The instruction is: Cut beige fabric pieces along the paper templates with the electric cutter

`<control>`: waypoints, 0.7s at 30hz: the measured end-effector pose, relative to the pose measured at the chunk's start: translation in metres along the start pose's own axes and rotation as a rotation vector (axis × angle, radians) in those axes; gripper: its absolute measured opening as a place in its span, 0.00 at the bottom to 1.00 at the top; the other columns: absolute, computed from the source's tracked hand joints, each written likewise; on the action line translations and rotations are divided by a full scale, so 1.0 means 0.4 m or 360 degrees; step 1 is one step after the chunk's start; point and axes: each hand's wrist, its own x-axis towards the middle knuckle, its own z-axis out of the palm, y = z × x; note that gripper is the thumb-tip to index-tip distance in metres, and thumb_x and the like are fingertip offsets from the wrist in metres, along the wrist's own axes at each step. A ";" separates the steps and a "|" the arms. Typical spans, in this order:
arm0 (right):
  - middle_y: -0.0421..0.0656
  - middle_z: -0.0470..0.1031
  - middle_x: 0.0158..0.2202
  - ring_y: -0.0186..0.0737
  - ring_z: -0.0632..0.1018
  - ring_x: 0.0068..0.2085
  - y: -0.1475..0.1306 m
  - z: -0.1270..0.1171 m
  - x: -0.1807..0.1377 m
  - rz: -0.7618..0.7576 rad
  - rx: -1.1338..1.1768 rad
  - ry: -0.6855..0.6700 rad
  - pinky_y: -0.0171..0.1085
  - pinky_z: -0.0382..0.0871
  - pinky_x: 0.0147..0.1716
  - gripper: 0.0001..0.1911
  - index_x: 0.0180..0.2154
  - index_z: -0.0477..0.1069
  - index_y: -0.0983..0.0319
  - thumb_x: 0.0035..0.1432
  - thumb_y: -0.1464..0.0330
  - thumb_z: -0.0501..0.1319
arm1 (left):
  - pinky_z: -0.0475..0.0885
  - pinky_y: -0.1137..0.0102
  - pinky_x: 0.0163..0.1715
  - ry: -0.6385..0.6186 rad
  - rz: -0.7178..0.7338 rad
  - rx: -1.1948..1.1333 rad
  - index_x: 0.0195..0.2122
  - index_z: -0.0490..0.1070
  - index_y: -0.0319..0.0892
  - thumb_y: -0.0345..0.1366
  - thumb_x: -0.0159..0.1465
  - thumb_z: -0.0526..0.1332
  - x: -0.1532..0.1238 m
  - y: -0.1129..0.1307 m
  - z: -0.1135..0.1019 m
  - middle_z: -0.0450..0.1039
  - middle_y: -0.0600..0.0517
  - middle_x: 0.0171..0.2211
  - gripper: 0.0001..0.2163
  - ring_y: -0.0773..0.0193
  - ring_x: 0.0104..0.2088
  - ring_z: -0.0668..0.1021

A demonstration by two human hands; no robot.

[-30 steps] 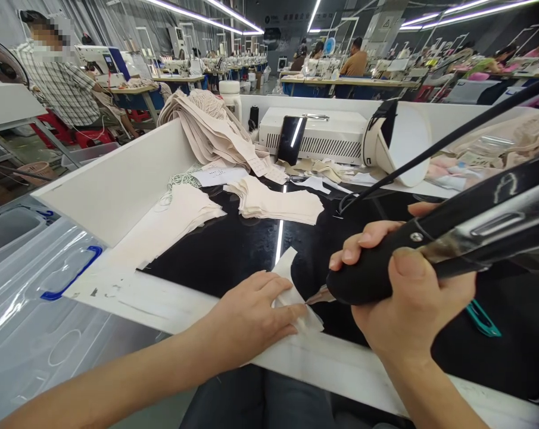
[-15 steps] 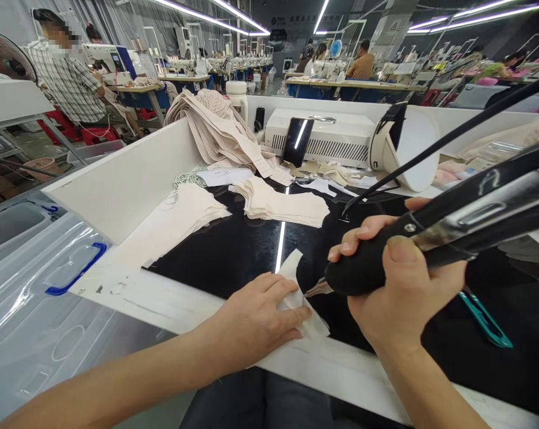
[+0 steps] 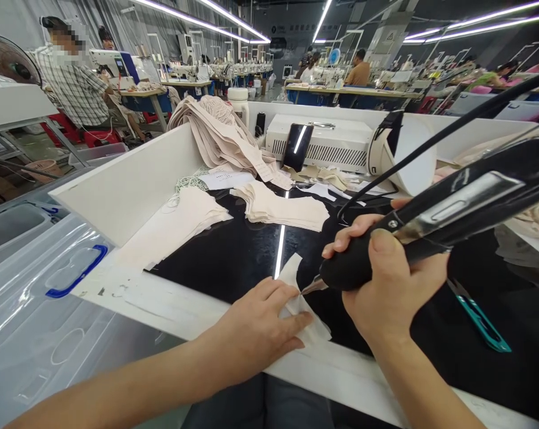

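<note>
My left hand (image 3: 255, 328) presses a small cream fabric piece (image 3: 292, 271) against the black work surface at the near edge, gripping it with thumb and fingers. A crease runs between the fingertips. My right hand (image 3: 394, 280) is wrapped around the thick black handle of a corded handheld tool (image 3: 461, 205), which has a metal lever-like plate on its side. Its pointed metal tip (image 3: 312, 286) touches the fabric beside my left index finger. Farther back lie a stack of cut cream fabric pieces (image 3: 287, 205) and another stack (image 3: 193, 214) to its left.
Teal thread snips (image 3: 481, 319) lie right of my right hand. Behind are a phone (image 3: 296, 146), a white vented box (image 3: 336, 140), a lamp-like white cone (image 3: 412, 152) and a fabric heap (image 3: 220, 134). A white side board (image 3: 130, 185) bounds the left. The tool's cord (image 3: 430, 146) crosses the right.
The tool in my right hand has moved left and its tip now meets the fabric at my left fingertips. My left hand stays nearly in place. The view has shifted slightly.
</note>
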 end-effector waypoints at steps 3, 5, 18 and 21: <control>0.31 0.84 0.34 0.39 0.81 0.25 -0.010 -0.007 -0.006 0.0014 0.0013 -0.0005 0.40 0.81 0.24 0.25 0.53 0.77 0.51 0.62 0.58 0.85 | 0.84 0.48 0.75 -0.0072 -0.0028 0.0028 0.73 0.81 0.38 0.49 0.83 0.78 -0.003 0.033 -0.012 0.86 0.34 0.66 0.25 0.42 0.69 0.86; 0.32 0.83 0.34 0.39 0.81 0.25 -0.019 -0.008 -0.010 0.0027 0.0026 -0.0001 0.40 0.81 0.23 0.27 0.53 0.77 0.52 0.60 0.58 0.87 | 0.85 0.52 0.73 -0.0075 -0.0028 0.0029 0.72 0.81 0.36 0.49 0.86 0.75 0.000 0.043 -0.023 0.87 0.34 0.64 0.24 0.43 0.68 0.86; 0.32 0.83 0.33 0.39 0.78 0.24 -0.031 -0.018 -0.020 0.0061 0.0014 0.0040 0.39 0.77 0.21 0.29 0.53 0.81 0.51 0.57 0.54 0.89 | 0.89 0.61 0.67 -0.0139 0.0147 -0.0340 0.62 0.86 0.39 0.31 0.91 0.60 0.066 -0.179 -0.020 0.90 0.40 0.60 0.13 0.54 0.61 0.91; 0.32 0.84 0.34 0.41 0.80 0.24 -0.032 -0.018 -0.026 0.0036 0.0008 0.0032 0.40 0.79 0.21 0.29 0.54 0.80 0.50 0.59 0.53 0.89 | 0.88 0.61 0.68 -0.0118 0.0101 -0.0378 0.64 0.87 0.41 0.34 0.93 0.59 0.048 -0.186 -0.026 0.91 0.42 0.62 0.14 0.55 0.62 0.91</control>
